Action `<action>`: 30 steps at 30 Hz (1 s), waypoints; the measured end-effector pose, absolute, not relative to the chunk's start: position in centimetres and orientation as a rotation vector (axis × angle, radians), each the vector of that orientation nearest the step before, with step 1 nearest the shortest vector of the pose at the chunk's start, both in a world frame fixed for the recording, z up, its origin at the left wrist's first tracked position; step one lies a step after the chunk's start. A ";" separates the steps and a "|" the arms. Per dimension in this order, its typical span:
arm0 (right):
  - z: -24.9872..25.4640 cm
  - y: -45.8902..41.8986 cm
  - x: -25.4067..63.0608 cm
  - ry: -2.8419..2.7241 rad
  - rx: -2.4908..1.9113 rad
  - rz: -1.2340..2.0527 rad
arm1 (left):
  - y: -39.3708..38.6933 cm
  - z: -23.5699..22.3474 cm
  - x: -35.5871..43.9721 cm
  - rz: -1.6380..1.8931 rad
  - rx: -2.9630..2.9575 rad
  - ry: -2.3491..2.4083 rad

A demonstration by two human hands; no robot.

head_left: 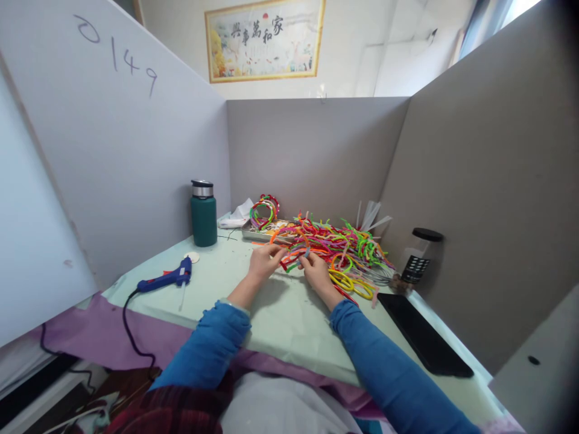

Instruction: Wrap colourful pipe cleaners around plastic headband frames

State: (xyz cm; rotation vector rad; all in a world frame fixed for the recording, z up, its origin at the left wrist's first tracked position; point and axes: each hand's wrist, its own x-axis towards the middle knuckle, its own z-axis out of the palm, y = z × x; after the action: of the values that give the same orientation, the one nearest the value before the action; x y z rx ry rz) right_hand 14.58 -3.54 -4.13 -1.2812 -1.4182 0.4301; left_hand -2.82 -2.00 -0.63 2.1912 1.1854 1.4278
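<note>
Grey partitions fence our pale-covered table, perhaps to set the workspace apart. Near its centre, our left hand and right hand pinch fuzzy stems, fingertips facing, likely to steady the strands; exactly which strand each grips, we cannot tell. From our hands, the bright heap lies close by at one o'clock, presumably for easy reach, while the glue gun rests at nine o'clock, probably leaving us elbow room.

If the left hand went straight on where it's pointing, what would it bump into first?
Past the thin strips it seems to pinch, the left hand would probably meet the heap of colourful fuzzy sticks first; depth is hard to judge here.
</note>
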 end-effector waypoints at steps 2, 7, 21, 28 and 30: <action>-3.9 -3.7 14.6 -1.417 -1.306 0.402 | -1.9 -0.2 -3.1 1.652 2.036 1.307; -3.8 -4.0 14.5 -1.432 -1.298 0.415 | -0.9 -0.4 -3.5 1.489 1.782 1.269; -4.0 -3.7 14.4 -1.370 -1.151 0.561 | -1.5 -0.6 -2.9 0.962 1.542 1.004; -4.4 -3.4 14.1 -1.436 -1.120 0.666 | -1.5 -0.4 -2.7 1.034 1.431 0.910; -4.5 -3.3 14.1 -1.449 -1.151 0.654 | -1.4 -0.6 -2.7 0.995 1.463 0.892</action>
State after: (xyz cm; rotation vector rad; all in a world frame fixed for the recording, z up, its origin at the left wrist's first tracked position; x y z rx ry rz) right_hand 14.13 -3.29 -4.53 -1.1508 -1.4489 0.6537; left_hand -2.75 -1.44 -0.57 1.4632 0.8919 0.9947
